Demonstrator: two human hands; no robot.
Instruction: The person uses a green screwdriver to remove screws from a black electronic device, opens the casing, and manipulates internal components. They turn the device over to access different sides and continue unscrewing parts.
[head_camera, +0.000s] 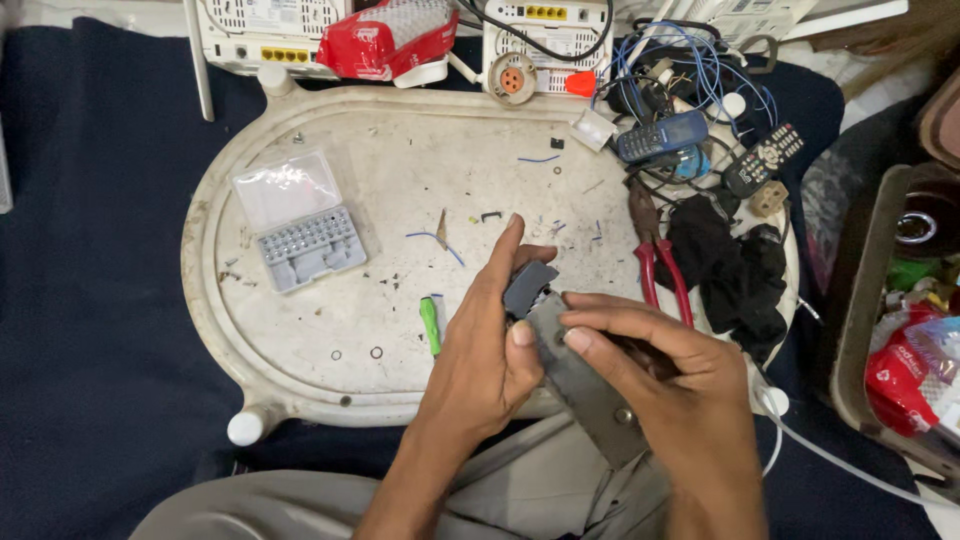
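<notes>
Far left on the oval white worktop (300, 385) sits a grey screwdriver bit case (300, 222), its clear lid flipped open behind the rows of bits. Right of that there's a small green-handled screwdriver (430, 326) lying near the front edge, with little bits of blue wire (432, 240) scattered around the middle.

Then the hands. The left hand (478, 350) comes up from below, thumb pressed on the face of a flat grey device (570, 375), fingers reaching up along a dark grey block (528, 288) at its top end. So that grip is clamped on the device. The right hand (665, 375) holds the same piece from the other side, fingertips lying across it just beside the left thumb, grip closed on it too. The device sits over the front edge of the worktop, above the lap, tilted down to the right.

Just past the right hand are red-handled pliers (660, 265), then a pile of black cloth (735, 270). Further back on the right: a blue phone (662, 137), a black remote (765, 158) and a tangle of blue wires.
</notes>
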